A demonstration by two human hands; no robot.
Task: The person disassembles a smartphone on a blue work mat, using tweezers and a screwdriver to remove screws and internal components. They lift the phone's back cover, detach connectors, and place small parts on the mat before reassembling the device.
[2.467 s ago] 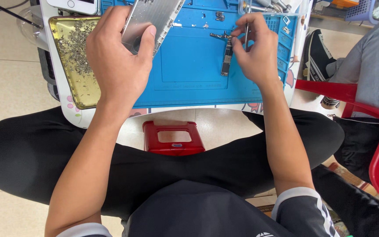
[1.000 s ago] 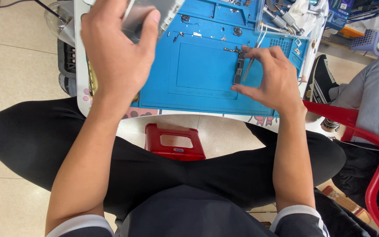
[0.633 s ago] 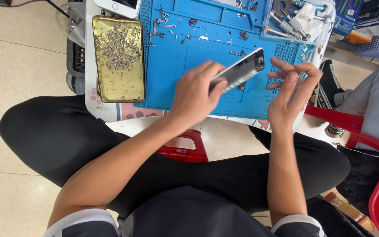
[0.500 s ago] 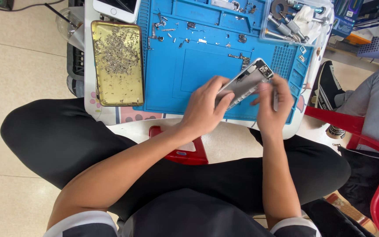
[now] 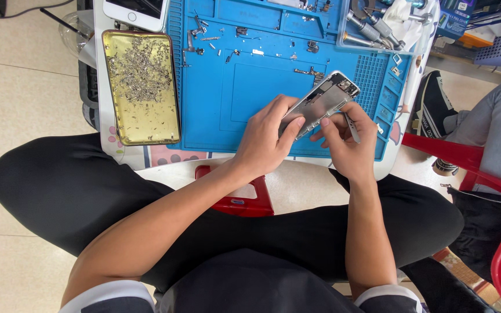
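Note:
My left hand (image 5: 267,139) grips an opened silver phone housing (image 5: 322,99), tilted above the right part of the blue work mat (image 5: 250,87). My right hand (image 5: 343,142) is right beside it, fingers touching the housing's lower edge while holding thin metal tweezers (image 5: 351,126). Small screws and metal parts lie scattered along the mat's upper area.
A gold phone back shell (image 5: 141,87) filled with several tiny screws lies left of the mat. A white phone (image 5: 134,11) sits at the top left. Tools fill a clear tray (image 5: 378,26) at top right. A red stool (image 5: 239,194) is between my legs; another person sits at right.
My left hand brought the phone housing down from the upper left to the mat's right side. My right hand left the small part on the mat and met the housing.

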